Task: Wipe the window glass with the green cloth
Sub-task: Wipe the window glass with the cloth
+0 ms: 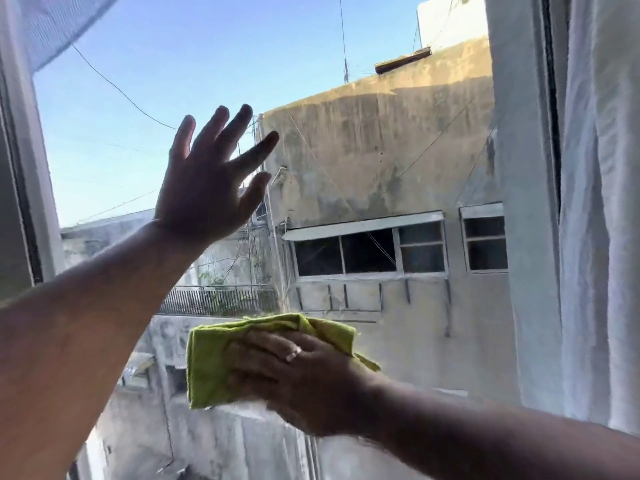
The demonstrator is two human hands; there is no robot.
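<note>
The window glass (398,150) fills the middle of the head view, with sky and grey buildings behind it. My right hand (304,379) presses a folded green cloth (211,365) flat against the lower part of the pane; a ring shows on one finger. My left hand (211,181) is raised higher up, fingers spread, palm toward the glass and holding nothing. Whether the palm touches the pane I cannot tell.
A white window frame (31,188) runs down the left side. A white curtain (602,216) hangs at the right, next to the frame's right post (523,237). A piece of mesh fabric (55,26) hangs in the top left corner.
</note>
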